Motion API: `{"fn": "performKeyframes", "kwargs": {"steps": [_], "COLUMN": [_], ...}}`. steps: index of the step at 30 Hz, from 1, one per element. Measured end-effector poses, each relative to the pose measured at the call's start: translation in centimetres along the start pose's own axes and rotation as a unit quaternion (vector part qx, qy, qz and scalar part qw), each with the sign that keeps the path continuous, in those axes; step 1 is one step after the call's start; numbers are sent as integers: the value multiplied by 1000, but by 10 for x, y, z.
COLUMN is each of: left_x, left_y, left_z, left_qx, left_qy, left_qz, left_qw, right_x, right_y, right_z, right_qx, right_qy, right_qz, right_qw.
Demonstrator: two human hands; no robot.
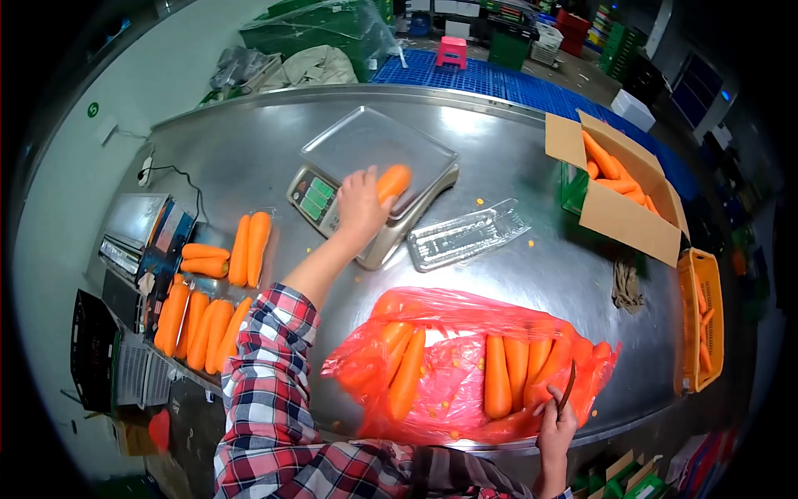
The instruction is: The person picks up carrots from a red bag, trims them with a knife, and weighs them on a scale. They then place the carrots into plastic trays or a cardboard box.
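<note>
My left hand (362,204) reaches over the weighing scale (312,198), its fingers closed on a carrot (394,180) at the edge of the steel pan (366,141). Low on the right, my right hand (555,426) grips a slim dark tool that looks like a small knife (568,384), pointing up. It is beside an open red plastic bag (465,308), where carrots (497,378) lie in two groups with small orange bits between them. A clear plastic tray (470,234) rests to the right of the scale.
Packed carrots (249,249) lie at the left of the steel table (507,274), near a dark device (166,237) with a cable. A cardboard box (632,220) of carrots stands at the right, with a crumpled glove (627,287) and an orange crate (688,333) nearby.
</note>
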State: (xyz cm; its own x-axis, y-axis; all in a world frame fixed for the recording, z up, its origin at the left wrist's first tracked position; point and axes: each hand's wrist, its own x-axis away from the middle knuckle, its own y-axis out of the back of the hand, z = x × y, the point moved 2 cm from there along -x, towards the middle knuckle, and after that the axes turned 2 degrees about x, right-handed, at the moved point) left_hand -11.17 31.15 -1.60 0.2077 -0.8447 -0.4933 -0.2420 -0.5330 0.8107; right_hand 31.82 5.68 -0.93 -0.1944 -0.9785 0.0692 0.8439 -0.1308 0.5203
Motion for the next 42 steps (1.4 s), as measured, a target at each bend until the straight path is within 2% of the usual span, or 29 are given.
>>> {"fn": "performKeyframes", "kwargs": {"steps": [4, 7, 10, 13, 16, 18, 20, 21, 22, 24, 26, 27, 28, 30, 32, 33, 36, 38, 39, 40, 42], "left_x": [-2, 1, 13, 45, 114, 171, 217, 245, 272, 309, 359, 358, 357, 327, 290, 265, 244, 258, 265, 267, 269], "left_y": [10, -11, -23, -9, 37, 73, 127, 135, 139, 141, 111, 106, 109, 121, 142, 156, 126, 61, 44, 19, -8], "left_z": [-6, 1, 16, 41, 78, 106, 90, 100, 111, 104, 140, 137, 137, 121, 74, 29, -59, -111, -147, -170, -206], "left_qx": [-10, -18, 16, 92, 248, 326, 382, 374, 368, 335, 255, 213, 121, 143, 138, 192, 298, 426, 464, 322, 246], "left_qy": [-18, 74, 71, 57, 71, 214, 338, 349, 358, 365, 376, 378, 357, 244, 160, 152, -8, 67, 150, 103, 12], "left_qz": [-47, 80, 70, 5, -67, -40, -9, 24, 59, 48, 71, 79, 124, 75, -54, -62, 63, 245, 356, 446, 413], "left_qw": [999, 994, 995, 994, 964, 920, 860, 859, 856, 867, 888, 898, 918, 956, 976, 968, 952, 868, 797, 829, 877], "right_x": [2, 7, 16, 21, 29, 32, 32, 31, 29, 27, 25, 26, 27, 25, 22, 23, 25, 30, 33, 35, 44], "right_y": [-7, -6, -6, -5, -3, -7, -15, -18, -23, -30, -34, -32, -30, -22, -8, 2, 20, 27, 28, 29, 31], "right_z": [9, 11, 13, 9, 9, 11, 12, 13, 17, 20, 28, 42, 47, 36, 20, 14, 9, 2, -1, -4, -6], "right_qx": [4, 19, 9, 31, -13, -38, -50, -55, -42, -8, 16, 15, 15, -2, -27, -40, -137, -148, -142, -136, -120], "right_qy": [61, 60, 35, 74, 10, -11, -30, -36, 2, 69, 149, 123, 128, 156, 84, 47, -26, -40, -35, -29, -16], "right_qz": [22, 39, 31, 19, 26, 35, 63, 76, 89, 102, 110, 129, 138, 113, 70, 48, -1, -5, -1, 3, 4], "right_qw": [998, 997, 999, 997, 1000, 999, 996, 995, 995, 992, 983, 984, 982, 981, 994, 997, 990, 988, 989, 990, 993]}}
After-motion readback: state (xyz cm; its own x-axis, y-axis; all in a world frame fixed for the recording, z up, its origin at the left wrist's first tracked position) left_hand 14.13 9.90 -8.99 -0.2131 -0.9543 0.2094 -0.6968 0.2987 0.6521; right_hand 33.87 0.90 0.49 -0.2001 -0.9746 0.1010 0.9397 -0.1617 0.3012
